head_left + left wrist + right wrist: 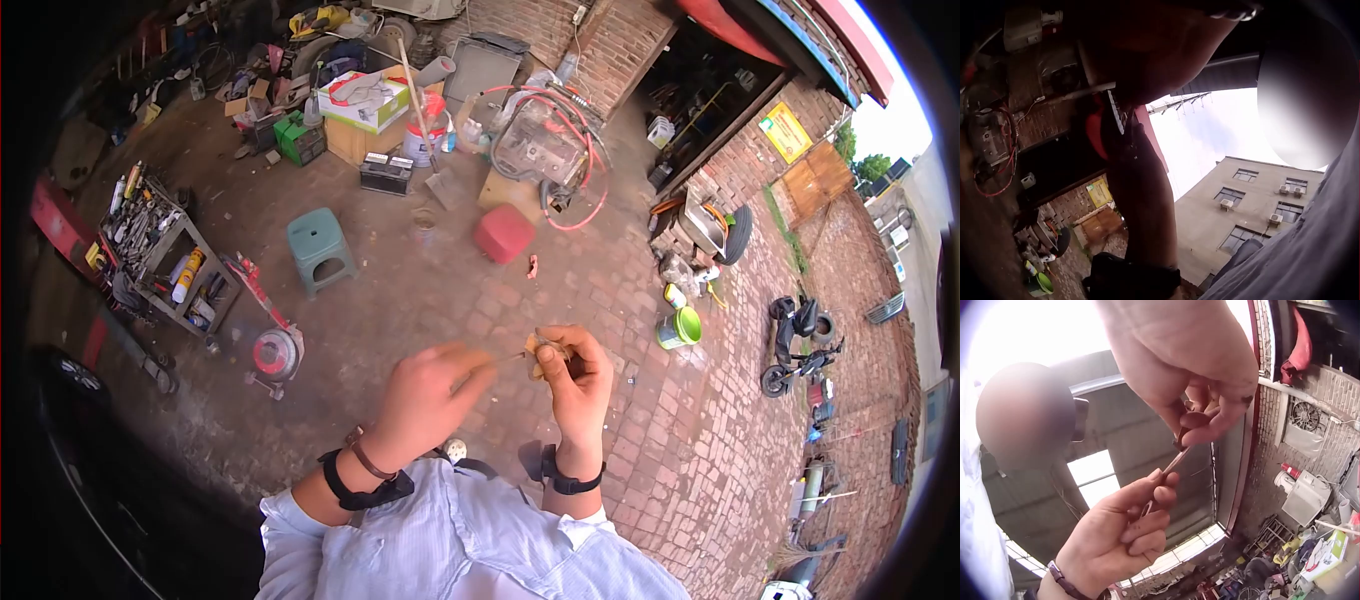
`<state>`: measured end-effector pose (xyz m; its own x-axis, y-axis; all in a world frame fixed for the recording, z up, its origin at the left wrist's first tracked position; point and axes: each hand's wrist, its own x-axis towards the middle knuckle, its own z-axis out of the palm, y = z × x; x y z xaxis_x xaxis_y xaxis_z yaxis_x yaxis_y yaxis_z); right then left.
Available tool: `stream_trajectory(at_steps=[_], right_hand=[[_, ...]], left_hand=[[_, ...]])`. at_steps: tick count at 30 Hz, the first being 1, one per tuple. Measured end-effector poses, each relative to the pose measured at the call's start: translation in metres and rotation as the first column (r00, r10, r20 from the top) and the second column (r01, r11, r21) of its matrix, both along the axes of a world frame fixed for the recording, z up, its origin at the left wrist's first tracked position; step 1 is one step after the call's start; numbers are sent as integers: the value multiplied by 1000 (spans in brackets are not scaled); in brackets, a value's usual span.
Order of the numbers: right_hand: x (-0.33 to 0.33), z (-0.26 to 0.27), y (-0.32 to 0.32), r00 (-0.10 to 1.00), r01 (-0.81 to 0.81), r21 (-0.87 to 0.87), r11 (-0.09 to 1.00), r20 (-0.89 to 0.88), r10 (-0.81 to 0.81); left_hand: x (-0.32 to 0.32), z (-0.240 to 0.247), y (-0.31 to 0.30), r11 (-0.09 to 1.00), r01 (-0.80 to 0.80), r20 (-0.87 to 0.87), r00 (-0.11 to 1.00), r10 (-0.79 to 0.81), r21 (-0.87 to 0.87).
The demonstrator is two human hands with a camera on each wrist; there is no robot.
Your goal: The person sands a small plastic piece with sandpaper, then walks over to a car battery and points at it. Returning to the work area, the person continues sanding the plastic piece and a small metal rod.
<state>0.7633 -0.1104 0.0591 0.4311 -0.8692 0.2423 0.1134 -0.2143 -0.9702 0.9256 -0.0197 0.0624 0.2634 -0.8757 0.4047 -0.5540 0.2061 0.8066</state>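
Observation:
In the head view my left hand (pixel 435 395) is blurred. The right wrist view shows this left hand (pixel 1125 531) with its fingers curled round a thin metal rod (pixel 1179 459). The rod slants up to a small part (pixel 1195 420) that my right hand (pixel 1185 362) pinches. Seen from the head, my right hand (pixel 580 385) grips the small tan and metallic part (pixel 540 355) between thumb and fingers, to the right of the left hand. Both hands are dark in the left wrist view, and the fingers partly hide the small part.
A teal stool (pixel 318 245) and a red stool (pixel 504 234) stand on the brick floor. At the left is a tool cart (pixel 165 245) beside a red floor jack (pixel 276 352). A black battery (pixel 386 174), boxes and a green bucket (pixel 680 328) stand farther off.

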Motion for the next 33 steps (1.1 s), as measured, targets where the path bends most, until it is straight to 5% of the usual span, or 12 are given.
stream_trajectory(at_steps=[6,8,12,15,19,20,23,27,29,33], right_hand=[[5,-11,12,970,-170,217,961,-133,202],[10,-14,16,954,-222,258,940,-143,264],[20,-20,24,936,-278,337,899,-114,332],[16,-27,15,965,-223,363,905,-47,256],[15,-25,-2,981,-184,443,877,131,140],[16,-29,-4,969,-245,446,861,130,208],[17,-42,-7,927,-376,429,821,172,334],[14,-43,-11,944,-319,450,834,228,238],[13,-40,-13,964,-243,421,874,203,170],[17,-33,-6,973,-143,380,914,221,61]], left_hand=[[9,-15,-12,996,-56,-356,934,27,-71],[12,-23,-15,997,69,-507,858,-83,-46],[9,-42,-20,999,34,-481,876,-25,9],[9,-46,-18,994,75,-642,766,-11,73],[13,-46,-10,883,454,-879,461,-120,118],[13,-45,-9,808,581,-937,330,-119,101],[13,-43,-8,770,630,-974,221,-49,104],[15,-27,1,739,664,-979,201,-27,116],[14,-31,5,730,669,-919,363,-154,142],[10,-36,6,823,504,-812,576,-93,263]])
